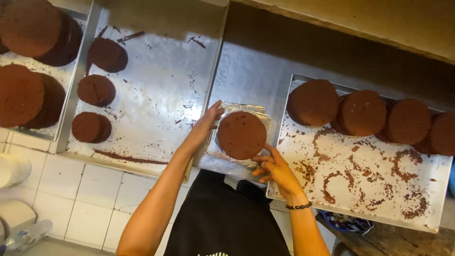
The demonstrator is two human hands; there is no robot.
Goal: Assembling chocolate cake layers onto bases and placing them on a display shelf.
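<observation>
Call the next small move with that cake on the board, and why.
Probably nudge the cake toward the middle of the silver board. Both hands, left and right, cup its edges, and it sits low on the board, overhanging the near edge while bare board shows at the far side.

Steel counter (246, 71) mid-frame, crumb-strewn baking trays left (156, 95) and right (369, 189), silver cake board (222, 151) at centre

Open lane on steel worktop (246, 71) btwn left tray (161, 85) and right tray (360, 189). Left tray mid/right bare, small cakes (96, 90) crowd its left edge. Right tray: cake row (362, 113) blocks far side, near part only crumbs.
</observation>
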